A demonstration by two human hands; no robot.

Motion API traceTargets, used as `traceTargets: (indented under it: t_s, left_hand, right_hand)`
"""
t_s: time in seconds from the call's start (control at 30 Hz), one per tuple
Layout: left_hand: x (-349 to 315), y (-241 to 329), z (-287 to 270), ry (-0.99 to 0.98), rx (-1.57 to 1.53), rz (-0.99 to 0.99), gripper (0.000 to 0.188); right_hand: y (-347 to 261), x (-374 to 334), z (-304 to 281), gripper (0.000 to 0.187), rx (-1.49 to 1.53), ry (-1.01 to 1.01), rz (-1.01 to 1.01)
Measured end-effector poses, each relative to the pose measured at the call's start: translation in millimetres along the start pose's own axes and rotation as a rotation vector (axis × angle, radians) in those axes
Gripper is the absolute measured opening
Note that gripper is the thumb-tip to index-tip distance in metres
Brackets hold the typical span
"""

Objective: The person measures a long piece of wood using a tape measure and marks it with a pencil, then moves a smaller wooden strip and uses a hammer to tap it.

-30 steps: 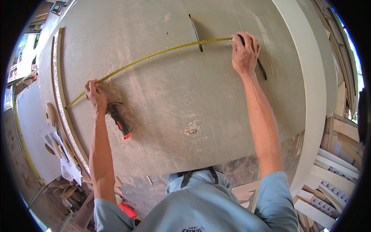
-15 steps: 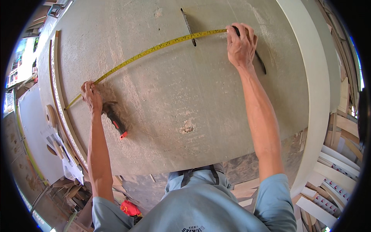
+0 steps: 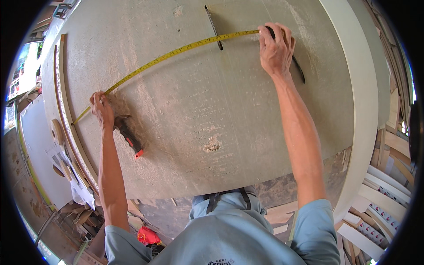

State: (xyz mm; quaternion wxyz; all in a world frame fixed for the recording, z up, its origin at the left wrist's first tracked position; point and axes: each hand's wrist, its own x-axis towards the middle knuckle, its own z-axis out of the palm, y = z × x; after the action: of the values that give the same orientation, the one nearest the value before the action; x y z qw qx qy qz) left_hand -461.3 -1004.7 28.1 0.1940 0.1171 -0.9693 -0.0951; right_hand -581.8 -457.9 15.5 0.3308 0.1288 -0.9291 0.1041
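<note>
A yellow tape measure blade stretches across the wide grey work surface in a slight upward bow. My right hand, at the upper right, is wrapped round the black tape measure case. At the left, my left hand pinches the blade a short way from its end. That end reaches the long wood strip on the left. Just right of my left hand lies a hammer with a black and red handle, its head partly hidden. The tape crosses a thin, toothed dark saw blade at the surface's upper middle.
A dark curved strip is below my right hand. The long wood strip lines the left side, with tape rolls and papers beyond. A pale band curves along the right. Stacked boards stand at the lower right.
My left hand and the tape have shifted slightly up and left in the view, along with the surroundings. Both hands keep their hold.
</note>
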Motion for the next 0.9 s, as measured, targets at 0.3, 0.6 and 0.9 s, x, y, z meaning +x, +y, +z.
traceTargets:
  t_s: [0.3,0.6,0.9]
  left_hand:
    - [0,5,-2,-0.033,-0.035,-0.039,0.012]
    - [0,3,-2,-0.039,-0.017,-0.024,0.012]
    - [-5,-24,-19,0.151,-0.414,-0.138,0.033]
  right_hand:
    - [2,-2,1,0.019,0.009,-0.005,0.009]
    - [2,-1,2,0.019,0.010,-0.006,0.007]
    - [3,-1,0,0.020,0.011,-0.017,0.010]
